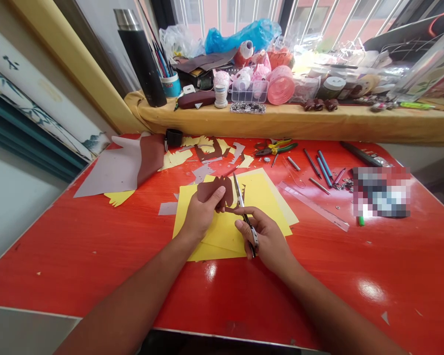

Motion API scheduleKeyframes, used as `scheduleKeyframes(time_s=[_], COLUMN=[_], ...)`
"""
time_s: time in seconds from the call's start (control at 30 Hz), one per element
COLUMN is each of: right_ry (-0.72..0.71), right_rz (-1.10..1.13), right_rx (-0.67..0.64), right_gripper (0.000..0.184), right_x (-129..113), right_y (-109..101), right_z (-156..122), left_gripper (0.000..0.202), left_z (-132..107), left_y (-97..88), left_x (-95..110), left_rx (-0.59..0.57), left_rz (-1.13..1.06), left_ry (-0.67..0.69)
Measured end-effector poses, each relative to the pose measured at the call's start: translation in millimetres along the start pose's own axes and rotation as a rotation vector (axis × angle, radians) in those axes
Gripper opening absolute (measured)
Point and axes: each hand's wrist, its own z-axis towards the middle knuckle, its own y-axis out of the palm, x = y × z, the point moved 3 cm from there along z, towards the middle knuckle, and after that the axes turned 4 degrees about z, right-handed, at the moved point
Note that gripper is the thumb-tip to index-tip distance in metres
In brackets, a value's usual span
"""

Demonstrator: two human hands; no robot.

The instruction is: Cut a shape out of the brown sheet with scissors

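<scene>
My left hand pinches a brown cut-out piece of leather-like sheet and holds it up over yellow paper sheets on the red table. My right hand grips small scissors; their blades point up and away, right beside the brown piece's right edge. Both hands are closed around what they hold.
Brown and yellow offcuts, a grey-and-brown sheet, pliers, pens and a clear ruler lie on the table. A black flask and craft supplies crowd the yellow-covered sill.
</scene>
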Motion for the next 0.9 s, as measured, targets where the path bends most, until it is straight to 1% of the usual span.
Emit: scheduleKeyframes(time_s=[0.13,0.33,0.5,0.57,0.7,0.77,0.9], right_ry=[0.004,0.013,-0.016,-0.024,-0.026,-0.029,-0.025], right_rz=[0.008,0.048,0.085,0.099,0.124,0.132,0.137], right_rx=[0.021,0.07,0.09,0.096,0.104,0.106,0.105], right_gripper=[0.053,0.053,0.051,0.05,0.044,0.042,0.04], right_x=[0.4,1.5,-2.7,-4.7,-5.9,-5.4,-3.3], right_y=[-0.2,-1.1,-3.3,-4.8,-7.7,-8.6,-8.7], right_z=[0.7,3.2,2.9,2.7,2.9,3.1,3.6], left_gripper=[0.04,0.041,0.045,0.046,0.042,0.041,0.045], left_z=[-2.1,-5.0,-9.1,-9.5,-5.2,-1.7,3.3], left_y=[2.9,5.9,11.5,12.0,7.7,4.8,1.7], left_x=[2.5,0.6,6.2,6.8,1.7,-1.7,-4.2], left_rx=[-0.045,-0.12,-0.285,-0.321,-0.285,-0.251,-0.189], left_rz=[0.001,0.039,0.119,0.132,0.069,-0.005,-0.132], left_ry=[0.013,-0.019,-0.015,-0.009,-0.031,-0.079,-0.167])
